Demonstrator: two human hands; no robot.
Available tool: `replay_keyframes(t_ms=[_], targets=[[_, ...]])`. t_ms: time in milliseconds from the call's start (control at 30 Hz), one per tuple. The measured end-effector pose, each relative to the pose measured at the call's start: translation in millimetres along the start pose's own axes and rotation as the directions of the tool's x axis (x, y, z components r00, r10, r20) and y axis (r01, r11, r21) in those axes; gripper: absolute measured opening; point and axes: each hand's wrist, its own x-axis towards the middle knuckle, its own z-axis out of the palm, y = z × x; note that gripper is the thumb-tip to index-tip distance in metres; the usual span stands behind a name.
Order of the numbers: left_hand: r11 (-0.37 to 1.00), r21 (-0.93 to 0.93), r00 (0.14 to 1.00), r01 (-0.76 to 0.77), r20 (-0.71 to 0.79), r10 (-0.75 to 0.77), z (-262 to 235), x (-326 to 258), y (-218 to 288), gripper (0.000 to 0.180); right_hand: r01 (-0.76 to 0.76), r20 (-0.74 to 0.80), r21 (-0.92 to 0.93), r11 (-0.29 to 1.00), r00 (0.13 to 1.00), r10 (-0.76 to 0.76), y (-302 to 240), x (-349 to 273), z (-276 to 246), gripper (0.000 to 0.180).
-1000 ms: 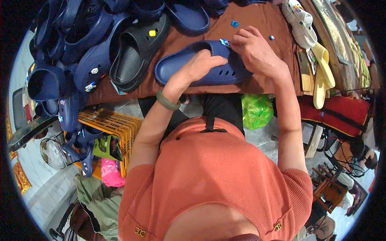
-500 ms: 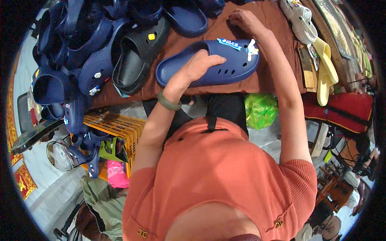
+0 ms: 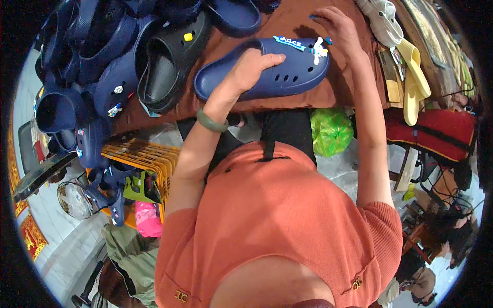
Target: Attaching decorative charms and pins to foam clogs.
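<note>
My left hand [image 3: 250,70] grips a navy blue clog [image 3: 292,66], its thumb on the upper and its fingers hidden inside the foot opening. The clog lies sideways, toe to the right. A blue lettered charm [image 3: 290,42] and a white figure charm [image 3: 318,50] sit on its upper. Just beyond the toe, my right hand [image 3: 339,32] is raised over the cloth with bent fingers. A tiny blue piece [image 3: 312,17] shows at its fingertips, and a small blue-and-red piece [image 3: 328,40] by its lower edge. Both look like shoe charms.
Brown cloth [image 3: 287,23] covers the table. Several navy clogs [image 3: 110,41] pile up at the left, beside a black clog [image 3: 172,66]. A white clog [image 3: 380,23] and a yellow slipper [image 3: 415,84] stand at the right. Below are an orange crate [image 3: 141,149] and green bag [image 3: 332,132].
My right hand has risen off the cloth and shifted right, with small coloured pieces now showing at its fingers. My left hand keeps its hold on the clog. The whole view has shifted slightly.
</note>
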Motion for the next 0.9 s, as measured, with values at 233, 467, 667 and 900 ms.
replay_keyframes(t_ms=[233,467,667,900], targets=[[0.994,0.070,0.994,-0.087,-0.055,0.091,-2.8,8.5,-5.2,0.029,-0.168,-0.363,0.236,0.957,0.898,0.247,-83.0,-87.7,1.5,0.016],[0.983,0.140,0.991,-0.116,-0.051,0.124,-3.7,10.7,-10.6,0.029,-0.078,-0.525,0.094,0.993,0.843,0.116,-127.9,-101.9,48.9,0.024],[0.958,0.198,0.974,-0.209,-0.048,0.222,-2.3,8.9,-10.2,0.030,0.084,-0.572,0.027,0.996,0.818,-0.054,-143.4,-85.6,60.5,0.027],[0.900,0.384,0.973,-0.206,-0.016,0.230,-4.9,10.8,-9.6,0.030,0.073,-0.520,-0.027,0.997,0.851,-0.077,-148.3,-88.8,62.8,0.032]])
